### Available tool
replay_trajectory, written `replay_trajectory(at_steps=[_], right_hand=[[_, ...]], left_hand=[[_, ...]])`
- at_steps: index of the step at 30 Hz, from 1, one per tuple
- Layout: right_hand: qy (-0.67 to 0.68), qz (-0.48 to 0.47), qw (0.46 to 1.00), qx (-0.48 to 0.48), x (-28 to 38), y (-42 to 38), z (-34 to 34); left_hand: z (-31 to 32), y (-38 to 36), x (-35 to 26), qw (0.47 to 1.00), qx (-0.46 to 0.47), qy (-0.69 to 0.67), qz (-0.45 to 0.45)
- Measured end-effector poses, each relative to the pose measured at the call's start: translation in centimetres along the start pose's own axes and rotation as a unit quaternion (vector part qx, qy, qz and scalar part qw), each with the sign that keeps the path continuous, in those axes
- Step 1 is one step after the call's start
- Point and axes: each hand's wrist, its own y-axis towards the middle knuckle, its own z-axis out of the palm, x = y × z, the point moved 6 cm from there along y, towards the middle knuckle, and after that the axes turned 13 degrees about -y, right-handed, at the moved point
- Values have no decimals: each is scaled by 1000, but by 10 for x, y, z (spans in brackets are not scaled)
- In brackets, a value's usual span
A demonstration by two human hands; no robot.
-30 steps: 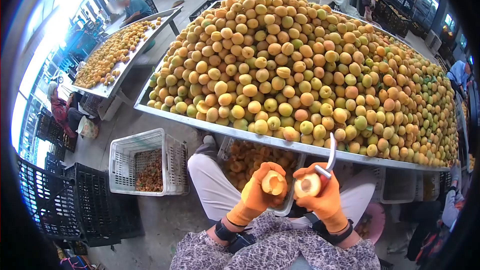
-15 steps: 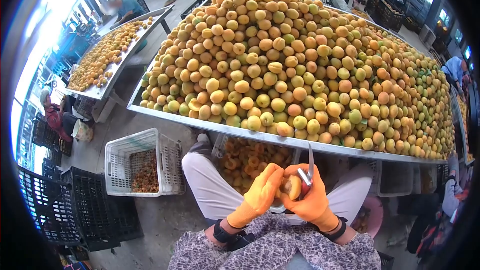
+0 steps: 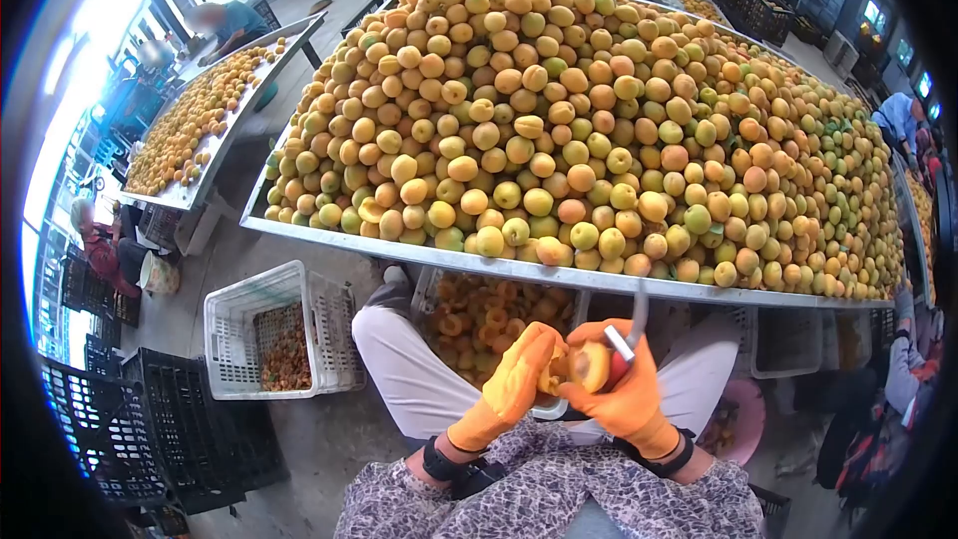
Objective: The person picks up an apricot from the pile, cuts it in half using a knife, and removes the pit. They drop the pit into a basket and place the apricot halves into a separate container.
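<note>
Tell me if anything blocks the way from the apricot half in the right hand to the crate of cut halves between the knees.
Partly: the left hand is close beside the apricot half in the right hand, hiding some of the crate. Beyond it, the cut halves lie uncovered up to the tray's metal edge.

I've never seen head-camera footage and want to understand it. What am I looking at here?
No machine here: a person's left hand and right hand, in orange gloves. The one camera sits on that person's head, looking forward and down; its wide lens bends the surroundings. Ahead, a metal-rimmed table carries a heap of apricots. Below its near edge, a crate holds opened apricots. The left hand holds a piece of apricot, partly hidden. The right hand holds an apricot half with its cut face showing, and a knife, its blade blurred and pointing away from the person.
</note>
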Motion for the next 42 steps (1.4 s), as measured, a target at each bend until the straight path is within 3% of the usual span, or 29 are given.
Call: replay_trajectory(at_steps=[3, 7, 9, 10, 11, 13, 14, 15, 16, 17, 19, 20, 21, 22, 23, 24, 25, 27, 29, 31, 34, 36, 40, 42], right_hand=[[-74, -23, 997, -11, 1, -1, 4], [-62, -5, 997, -34, -3, -4, -17], [-77, 9, 989, -126, -3, -7, -50], [-163, 18, 975, -152, -3, -8, -67], [-159, 63, 975, -145, -18, -10, -83], [-325, 52, 933, -145, -33, -14, -112], [-329, 51, 931, -151, -35, -15, -115], [-199, 78, 962, -168, -40, -18, -119], [-65, 104, 976, -182, -45, -21, -122], [-69, 103, 974, -188, -38, -22, -124], [96, 171, 976, -93, -34, -19, -108], [122, 198, 970, -72, -36, -19, -103], [125, 177, 975, -49, -37, -18, -96], [160, 160, 974, -18, -34, -15, -87], [196, 145, 970, 14, -30, -13, -78], [199, 146, 969, 20, -30, -12, -74], [199, 142, 969, 42, -30, -10, -67], [202, 137, 967, 69, -31, -9, -56], [182, 120, 974, 57, -32, -9, -53], [162, 125, 977, 61, -33, -11, -51], [170, 118, 977, 58, -34, -12, -49], [188, 195, 959, 87, -42, -17, -42], [199, 159, 962, 100, -42, -16, -37], [125, 159, 974, 98, -38, -16, -37]], left_hand=[[0, 3, 8, 997, -55, 54, 0], [11, 10, 5, 995, 2, 98, 16], [6, 20, 7, 995, -4, 88, 55], [3, 24, 9, 991, -20, 108, 80], [1, 26, 10, 991, -16, 107, 81], [-12, 28, 16, 981, -53, 188, 1], [-19, 28, 16, 969, -78, 233, -9], [-30, 31, 21, 942, -88, 322, 46], [-37, 31, 23, 905, -97, 412, 39], [-43, 31, 22, 860, -104, 499, 32], [-37, 29, 3, 679, -122, 713, 127], [-30, 24, -8, 634, -122, 739, 194], [-22, 23, -15, 632, -123, 739, 195], [-19, 23, -17, 782, -105, 591, 170], [-16, 22, -14, 896, -86, 415, 136], [-10, 22, -5, 973, -40, 219, 51], [3, 17, -1, 993, 0, 116, -30], [35, 6, -10, 1000, 26, -1, -5], [46, 6, -16, 988, 72, 105, 92], [49, 4, -17, 987, 54, 102, 109], [61, 0, -34, 939, 81, 258, 214], [63, -2, -39, 921, 88, 307, 224], [68, -6, -47, 868, 91, 408, 268], [67, -7, -43, 848, 88, 436, 286]])
